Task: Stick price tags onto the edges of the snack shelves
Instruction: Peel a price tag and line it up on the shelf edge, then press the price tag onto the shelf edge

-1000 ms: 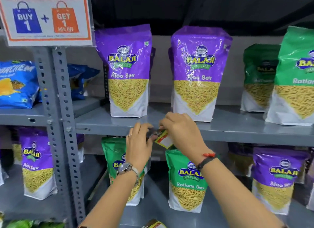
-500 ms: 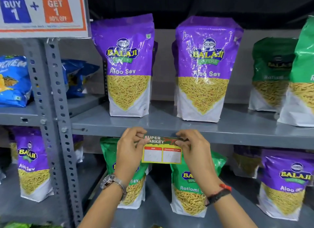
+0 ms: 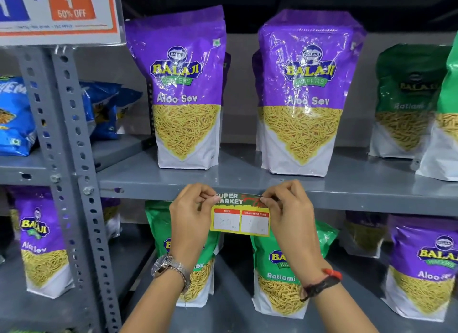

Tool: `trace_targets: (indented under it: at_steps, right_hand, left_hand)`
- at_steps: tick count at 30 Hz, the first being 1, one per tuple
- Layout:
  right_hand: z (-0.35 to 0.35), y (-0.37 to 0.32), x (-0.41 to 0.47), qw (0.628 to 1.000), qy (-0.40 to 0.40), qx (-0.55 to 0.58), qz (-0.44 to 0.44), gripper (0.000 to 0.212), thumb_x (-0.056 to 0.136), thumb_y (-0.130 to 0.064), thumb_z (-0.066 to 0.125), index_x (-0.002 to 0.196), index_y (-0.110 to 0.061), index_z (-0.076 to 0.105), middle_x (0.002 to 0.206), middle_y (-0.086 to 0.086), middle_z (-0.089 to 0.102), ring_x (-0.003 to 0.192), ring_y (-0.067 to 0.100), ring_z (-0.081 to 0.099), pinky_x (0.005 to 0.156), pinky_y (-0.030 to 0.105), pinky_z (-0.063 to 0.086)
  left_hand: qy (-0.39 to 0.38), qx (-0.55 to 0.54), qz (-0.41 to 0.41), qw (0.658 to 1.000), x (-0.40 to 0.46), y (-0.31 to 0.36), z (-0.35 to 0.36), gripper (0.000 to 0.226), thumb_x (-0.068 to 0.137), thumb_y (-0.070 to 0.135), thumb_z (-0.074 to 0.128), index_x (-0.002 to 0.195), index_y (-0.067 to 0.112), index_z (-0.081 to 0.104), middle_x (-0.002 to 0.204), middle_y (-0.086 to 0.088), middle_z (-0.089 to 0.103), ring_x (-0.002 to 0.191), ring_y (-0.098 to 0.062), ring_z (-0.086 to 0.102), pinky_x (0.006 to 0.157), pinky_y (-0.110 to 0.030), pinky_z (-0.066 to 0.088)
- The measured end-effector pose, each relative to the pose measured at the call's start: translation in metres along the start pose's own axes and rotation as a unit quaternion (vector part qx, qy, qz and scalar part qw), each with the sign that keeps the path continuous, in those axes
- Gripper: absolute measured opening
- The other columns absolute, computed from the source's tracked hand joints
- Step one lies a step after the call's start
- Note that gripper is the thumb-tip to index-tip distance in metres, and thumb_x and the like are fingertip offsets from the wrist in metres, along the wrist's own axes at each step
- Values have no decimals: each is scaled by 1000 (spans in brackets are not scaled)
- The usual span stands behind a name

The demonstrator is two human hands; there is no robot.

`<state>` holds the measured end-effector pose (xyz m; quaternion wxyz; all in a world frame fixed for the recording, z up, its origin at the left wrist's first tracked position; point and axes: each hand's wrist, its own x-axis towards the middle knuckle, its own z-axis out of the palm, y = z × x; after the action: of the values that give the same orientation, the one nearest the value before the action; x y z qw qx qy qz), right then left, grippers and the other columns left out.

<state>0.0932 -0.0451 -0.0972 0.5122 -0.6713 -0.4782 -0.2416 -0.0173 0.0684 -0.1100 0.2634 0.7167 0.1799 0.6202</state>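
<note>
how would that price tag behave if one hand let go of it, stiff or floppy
Probably floppy: the price tag looks like thin paper, pinched at its top corners by the left hand and right hand. It looks light, so its free lower half would likely droop or curl.

Both forearms bare, no sleeves in view. Left wrist: metal-band watch (image 3: 171, 267), silver links, round case with darker bezel. Right wrist: black band (image 3: 319, 284) plus red thread (image 3: 333, 273) just above it. Rings on fingers: can't tell.

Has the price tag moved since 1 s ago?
Yes. The price tag was folded low between the hands; now it is flat, with its top against the front edge of the grey shelf.
</note>
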Motion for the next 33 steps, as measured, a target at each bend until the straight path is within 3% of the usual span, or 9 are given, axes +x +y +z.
trace_targets:
  at_steps: [4,10,13,16,19,22,24,27,33]
  right_hand:
    - [-1,-2,9,1000,-2,3,18,15,80,7,61,73,-5,62,80,3,47,60,17,52,60,28,44]
    - [-4,-3,14,995,1,-84,56,14,81,-16,67,79,-17,53,86,0,53,70,31,57,54,32,37]
    - [-7,-3,20,993,-7,-88,80,23,78,-21,70,86,-18,48,86,-3,52,76,30,56,57,32,36]
    - [-6,-2,16,997,13,-66,45,23,78,-16,69,86,-17,48,85,-3,49,76,22,53,55,31,35]
    - [4,7,-24,996,82,-14,-26,16,81,-6,62,81,-14,48,80,6,52,68,16,47,51,33,37]
    - [34,32,-90,998,-29,-38,-51,7,84,-21,46,82,-17,51,78,5,57,65,15,48,52,28,39]
    - [58,56,-131,981,-170,-79,-46,18,84,-28,43,90,-19,56,83,3,61,68,19,55,56,30,47]
    - [89,85,-172,931,-315,-162,-86,31,72,-28,69,102,-23,62,92,0,67,76,20,63,62,28,52]
    - [118,103,-202,898,-347,-238,-127,29,54,-10,49,73,-21,67,66,-2,66,59,20,62,54,23,41]
  left_hand:
    - [4,2,2,1000,8,4,2,41,72,-13,67,63,25,54,67,2,57,59,3,54,55,-5,41]
    - [1,54,5,999,14,2,6,43,71,-8,71,61,26,47,67,-12,59,54,-9,50,51,-6,39]
    - [-3,72,-18,997,21,1,4,35,67,-2,77,68,16,46,65,-4,49,51,-11,45,47,-8,35]
    - [15,65,-17,998,20,0,0,38,66,3,78,77,13,44,65,3,40,50,-12,39,47,-17,32]
    - [78,27,3,997,-16,-10,-7,29,74,-2,70,79,12,45,69,1,43,56,-10,39,56,-12,36]
    - [103,12,-44,994,-76,-44,-9,25,77,8,67,76,21,45,71,-1,47,61,-9,44,58,-11,37]
    - [54,36,-78,995,-122,-76,-9,21,74,10,58,75,26,45,71,-2,48,64,-6,46,56,-11,36]
    - [-74,103,-118,985,-186,-122,-12,3,77,13,54,77,13,51,73,6,45,65,-8,45,56,-25,37]
    - [-271,172,-168,932,-243,-178,-14,46,63,-12,75,93,17,55,86,-15,60,80,-29,55,70,-34,39]
